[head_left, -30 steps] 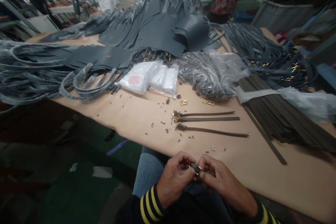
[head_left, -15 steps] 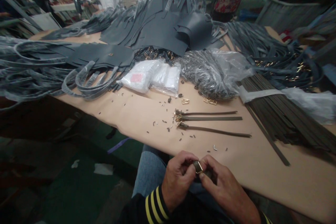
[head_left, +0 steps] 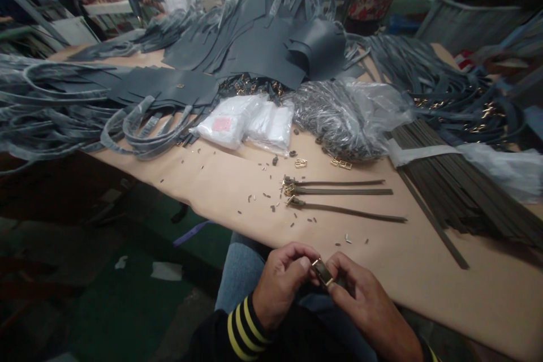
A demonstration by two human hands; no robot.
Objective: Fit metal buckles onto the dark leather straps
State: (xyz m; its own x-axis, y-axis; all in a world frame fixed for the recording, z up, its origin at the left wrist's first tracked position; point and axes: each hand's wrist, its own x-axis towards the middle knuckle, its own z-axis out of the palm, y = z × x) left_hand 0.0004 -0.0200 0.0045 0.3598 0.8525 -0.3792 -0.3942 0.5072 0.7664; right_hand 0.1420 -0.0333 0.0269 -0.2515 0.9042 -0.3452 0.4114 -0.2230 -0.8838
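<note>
A gold-rimmed buckle (head_left: 322,272) with dark olive strap material in its frame is held just in front of the table's near edge. My left hand (head_left: 283,280) is closed, its thumb and fingers pinching the buckle's left end. From the other side my right hand (head_left: 360,288) grips the right end, fingers curled beneath and partly hidden. Beyond the hands, three narrow olive straps (head_left: 348,192) with gold buckles lie side by side on the table. Loose gold buckles (head_left: 301,163) and small dark pieces (head_left: 272,208) are scattered around them.
A bundle of olive strips (head_left: 462,181) lies on the right. Behind are a clear plastic bag (head_left: 339,116), white packets (head_left: 231,121), grey-blue leather panels (head_left: 258,51) and wrapped handles (head_left: 144,130). The table edge (head_left: 199,212) runs diagonally. Other people stand or sit in the background.
The buckle has turned in my fingers, and more of its gold frame now shows. My left thumb has shifted up and left along it. The items on the table have stayed put.
</note>
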